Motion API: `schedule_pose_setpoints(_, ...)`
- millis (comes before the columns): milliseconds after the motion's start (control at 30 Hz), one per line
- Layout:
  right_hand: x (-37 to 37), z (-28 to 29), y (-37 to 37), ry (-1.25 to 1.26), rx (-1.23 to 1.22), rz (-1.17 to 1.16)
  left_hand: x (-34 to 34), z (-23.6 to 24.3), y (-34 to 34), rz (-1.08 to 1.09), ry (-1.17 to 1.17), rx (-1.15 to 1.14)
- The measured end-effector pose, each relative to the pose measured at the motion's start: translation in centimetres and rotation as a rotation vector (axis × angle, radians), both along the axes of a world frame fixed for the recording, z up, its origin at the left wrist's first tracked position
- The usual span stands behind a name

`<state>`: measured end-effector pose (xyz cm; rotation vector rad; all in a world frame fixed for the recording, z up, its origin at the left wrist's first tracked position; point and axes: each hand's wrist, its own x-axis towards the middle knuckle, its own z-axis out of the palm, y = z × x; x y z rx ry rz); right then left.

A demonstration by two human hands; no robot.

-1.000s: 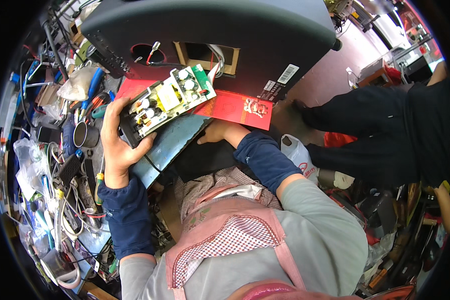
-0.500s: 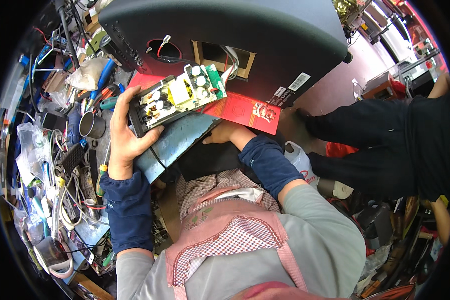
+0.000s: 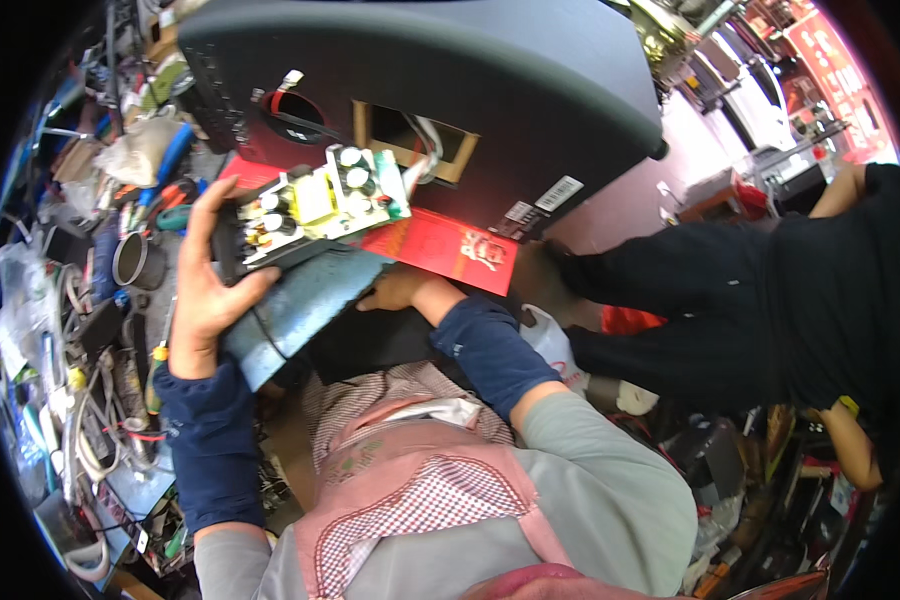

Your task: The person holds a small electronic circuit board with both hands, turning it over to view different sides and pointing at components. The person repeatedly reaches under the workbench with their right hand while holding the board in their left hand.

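Observation:
My left hand (image 3: 210, 290) is wrapped round the left end of a power supply board (image 3: 315, 200) in a black housing. Its thumb lies along the near side and its fingers along the far side. White-topped capacitors and a yellow transformer stand up from the board. Grey wires (image 3: 427, 140) run from its right end into a rectangular opening in a large black cabinet (image 3: 530, 90). My right hand (image 3: 395, 288) is at the near edge of the blue-grey bench top (image 3: 310, 290), below the board. Most of its fingers are hidden, so its grip cannot be made out.
A red printed card (image 3: 450, 250) lies in front of the cabinet. Tools, a metal cup (image 3: 140, 262) and tangled cables (image 3: 95, 420) crowd the left side. A person in black clothes (image 3: 760, 310) is at the right, near a white plastic bag (image 3: 550, 345).
The whole scene has shifted left in the picture as the view turned. My left hand still grips the board, and my right hand stays by the bench edge.

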<state>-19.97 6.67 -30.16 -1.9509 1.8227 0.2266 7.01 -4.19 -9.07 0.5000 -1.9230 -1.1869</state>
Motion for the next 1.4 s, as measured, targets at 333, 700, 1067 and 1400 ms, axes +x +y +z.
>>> schedule_pose_setpoints(333, -0.5, 1.6, 0.4, -0.149, 0.066, -0.073, -0.6, 1.1, 0.0, 0.045, -0.101, -0.054)
schedule_pose_setpoints(700, -1.2, -0.1, 0.1, -0.184, 0.026, -0.062, 0.2, 1.7, 0.2, 0.036, -0.22, -0.101)
schedule_pose_setpoints(1067, -1.2, 0.4, 0.1, -0.229, 0.074, -0.102, 0.5, 1.7, -0.1, -0.003, -0.255, -0.132)
schedule_pose_setpoints(1400, -1.3, -0.2, 0.1, -0.234, 0.008, -0.134, 0.3, 2.2, 0.6, 0.059, -0.296, -0.23)
